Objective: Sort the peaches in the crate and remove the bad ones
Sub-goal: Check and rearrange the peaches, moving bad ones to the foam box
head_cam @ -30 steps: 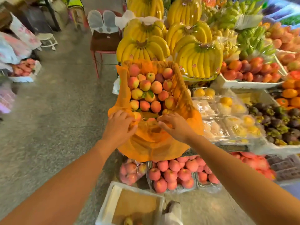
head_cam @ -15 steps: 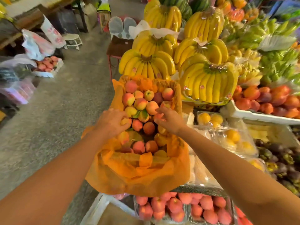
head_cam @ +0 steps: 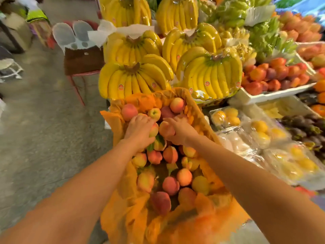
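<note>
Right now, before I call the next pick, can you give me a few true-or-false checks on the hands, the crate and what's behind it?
Both the left hand and the right hand are down among the peaches in the crate. True.
The crate is lined in blue plastic. False: its liner is orange.
Banana bunches sit just beyond the crate's far end. True.
The left hand holds a peach lifted clear of the crate. False: it rests low on the peaches.

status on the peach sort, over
Left hand on piled pink-yellow peaches, grip unclear. Right hand grips one round pink peach. Yellow banana bunches crowd the far edge of the orange paper-lined crate.
</note>
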Demonstrator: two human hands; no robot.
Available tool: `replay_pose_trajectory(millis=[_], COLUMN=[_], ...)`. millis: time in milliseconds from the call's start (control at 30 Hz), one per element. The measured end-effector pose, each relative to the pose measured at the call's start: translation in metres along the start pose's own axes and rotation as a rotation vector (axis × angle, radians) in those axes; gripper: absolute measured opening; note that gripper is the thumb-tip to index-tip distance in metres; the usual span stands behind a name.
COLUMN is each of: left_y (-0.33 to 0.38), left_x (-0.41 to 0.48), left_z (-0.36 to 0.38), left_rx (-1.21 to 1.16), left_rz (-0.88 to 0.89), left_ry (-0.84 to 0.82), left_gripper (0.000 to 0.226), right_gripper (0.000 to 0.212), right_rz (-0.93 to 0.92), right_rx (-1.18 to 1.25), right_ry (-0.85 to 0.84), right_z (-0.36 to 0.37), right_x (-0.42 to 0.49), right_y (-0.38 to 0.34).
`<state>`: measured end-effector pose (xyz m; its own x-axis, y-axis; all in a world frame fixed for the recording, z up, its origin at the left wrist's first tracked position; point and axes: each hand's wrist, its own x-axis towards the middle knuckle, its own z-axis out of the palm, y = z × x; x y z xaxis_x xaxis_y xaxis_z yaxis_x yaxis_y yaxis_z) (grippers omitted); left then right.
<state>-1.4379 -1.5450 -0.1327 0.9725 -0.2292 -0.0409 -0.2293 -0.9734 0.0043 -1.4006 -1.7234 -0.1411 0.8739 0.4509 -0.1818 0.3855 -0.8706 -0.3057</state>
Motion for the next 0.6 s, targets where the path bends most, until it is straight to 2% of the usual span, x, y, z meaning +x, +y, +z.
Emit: replay_pose_trajectory(millis=[100, 267, 367, 433, 600], left_y=[-0.009, -0.017, -0.012, -0.008, -0.001], left_x=[0.009, 0.014, 0.020, 0.024, 0.027], left_z=[0.011, 0.022, 0.024, 0.027, 0.030], left_rx=[0.052, 0.035, 0.083, 0.124, 0.111], left_rz=[0.061, 0.031, -0.012, -0.041, -0.041], left_ry=[-0.020, -0.078, -0.058, -0.041, -0.038], left_gripper=[0.067, 0.070, 0.073, 0.066, 0.065], right_gripper=[0.073, 0.086, 0.078, 0.071, 0.069], right_rz=[0.085, 0.131, 0.145, 0.125, 0.033], right_rx=[0.036, -0.027, -0.027, -0.043, -0.067], right_ry=[0.012, 0.031, 0.089, 0.128, 0.123], right_z=[0.011, 0.021, 0.023, 0.026, 0.025], right_x=[0.001, 0.003, 0.003, 0.005, 0.006], right_y=[-0.010, -0.017, -0.015, -0.013, -0.005])
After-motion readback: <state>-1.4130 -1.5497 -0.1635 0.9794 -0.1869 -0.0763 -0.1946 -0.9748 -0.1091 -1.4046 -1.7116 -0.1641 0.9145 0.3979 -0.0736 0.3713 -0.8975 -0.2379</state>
